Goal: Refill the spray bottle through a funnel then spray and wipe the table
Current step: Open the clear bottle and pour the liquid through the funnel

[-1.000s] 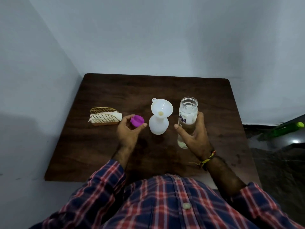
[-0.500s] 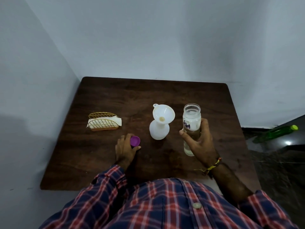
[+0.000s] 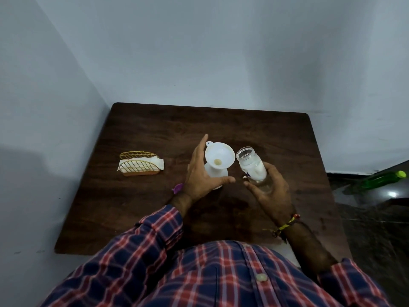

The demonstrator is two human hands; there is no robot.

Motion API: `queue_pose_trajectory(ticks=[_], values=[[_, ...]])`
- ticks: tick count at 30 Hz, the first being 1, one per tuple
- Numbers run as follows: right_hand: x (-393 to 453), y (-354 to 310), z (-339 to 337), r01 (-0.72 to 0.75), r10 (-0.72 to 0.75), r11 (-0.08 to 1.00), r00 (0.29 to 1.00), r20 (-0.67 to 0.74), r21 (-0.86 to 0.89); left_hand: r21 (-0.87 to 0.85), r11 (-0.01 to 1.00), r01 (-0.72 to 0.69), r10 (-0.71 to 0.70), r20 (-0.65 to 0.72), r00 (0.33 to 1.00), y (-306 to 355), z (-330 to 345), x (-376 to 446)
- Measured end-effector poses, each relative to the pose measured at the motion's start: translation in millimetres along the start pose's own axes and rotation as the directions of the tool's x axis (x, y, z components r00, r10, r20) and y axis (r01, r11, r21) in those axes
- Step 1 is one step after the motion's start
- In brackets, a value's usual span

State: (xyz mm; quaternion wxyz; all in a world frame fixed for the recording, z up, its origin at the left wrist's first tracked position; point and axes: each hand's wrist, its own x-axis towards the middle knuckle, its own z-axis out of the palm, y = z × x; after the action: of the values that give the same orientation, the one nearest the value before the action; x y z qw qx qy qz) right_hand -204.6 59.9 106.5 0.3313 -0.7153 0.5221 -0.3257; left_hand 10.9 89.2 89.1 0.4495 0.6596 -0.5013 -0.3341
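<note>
Centrally on the desk [image 3: 155, 218], the white spray bottle [image 3: 218, 173] stands upright with a white funnel [image 3: 219, 157] seated in its neck. Left hand [image 3: 200, 173] is at the 9 o'clock side of the bottle, fingers straight and thumb spread beneath; contact with the bottle cannot be determined. Right hand [image 3: 269, 191], at 3 o'clock, grips a clear jar [image 3: 252, 167] tilted toward the funnel, mouth uncapped, just beside the funnel rim. Purple cap [image 3: 177, 188] lies on the desk at 8 o'clock, partly hidden behind the left wrist. Gold wire napkin holder [image 3: 139, 163] with white napkins sits well apart at 9 o'clock. Green bottle [image 3: 382, 179] lies on the floor at 3 o'clock.
</note>
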Motion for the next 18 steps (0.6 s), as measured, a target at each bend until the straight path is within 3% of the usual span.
queue_pose_trajectory(ticks=[4, 11, 18], values=[[2, 8, -2, 0.01, -0.01, 0.996, 1.0, 0.01, -0.085, -0.017, 1.0, 0.004, -0.003, 0.048, 0.999, -4, 10, 4], [9, 0, -2, 0.026, -0.009, 0.972, 0.997, 0.072, -0.234, -0.003, 1.0, 0.023, -0.023, -0.025, 0.999, -3, 12, 8], [16, -7, -3, 0.067, -0.057, 0.949, 0.998, 0.039, -0.31, -0.005, 0.999, 0.037, -0.037, -0.046, 0.998, 0, 10, 9]])
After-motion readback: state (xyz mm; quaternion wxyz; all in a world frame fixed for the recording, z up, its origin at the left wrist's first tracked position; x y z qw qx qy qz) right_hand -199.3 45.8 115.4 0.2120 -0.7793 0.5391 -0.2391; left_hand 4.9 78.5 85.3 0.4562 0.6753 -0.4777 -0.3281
